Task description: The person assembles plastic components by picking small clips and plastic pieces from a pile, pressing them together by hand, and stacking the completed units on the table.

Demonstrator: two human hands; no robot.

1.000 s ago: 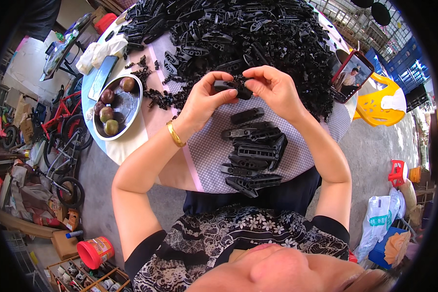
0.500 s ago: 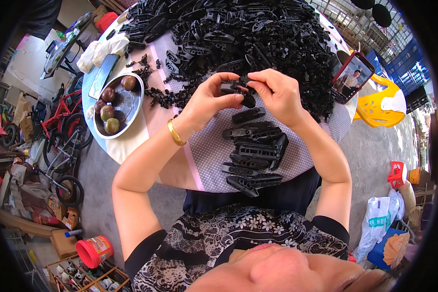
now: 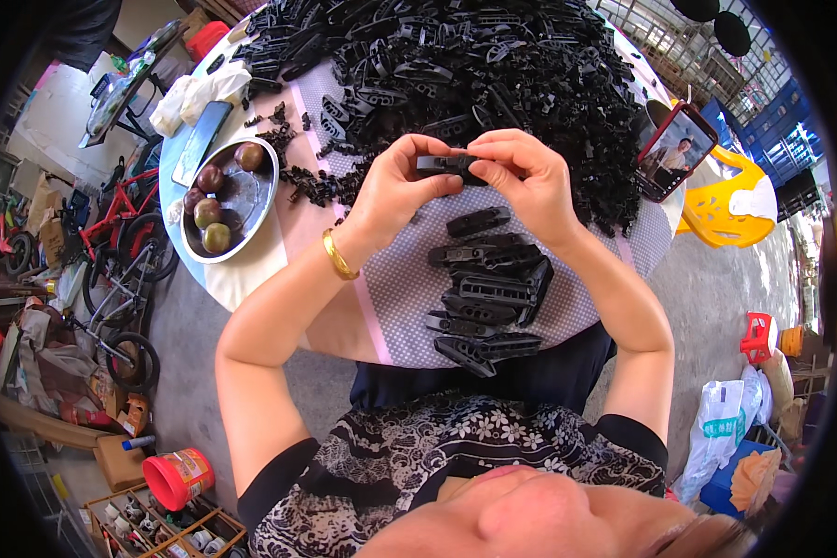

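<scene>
Between both hands, above the round table, I hold a small black plastic part (image 3: 448,165). My left hand (image 3: 402,186) pinches its left end between thumb and fingers. On its right end the thumb and fingers of my right hand (image 3: 528,179) are closed. Part of the piece is hidden behind my fingers. Just below my hands, several long black plastic pieces (image 3: 493,288) lie stacked in a rough column on the dotted tablecloth (image 3: 395,312). Beyond my hands spreads a big heap of similar black plastic parts (image 3: 418,70), with smaller black bits at its near edge.
At the left a metal bowl (image 3: 259,209) holds several round purple-green fruits, with a white plastic bag (image 3: 195,98) behind it. A phone (image 3: 676,149) showing a person stands at the right edge, near a yellow plastic chair (image 3: 730,205). Bicycles (image 3: 126,260) stand left of the table.
The black part has been turned in my fingers: it hung tilted downward before and lies more level now. My hands stay in nearly the same place.
</scene>
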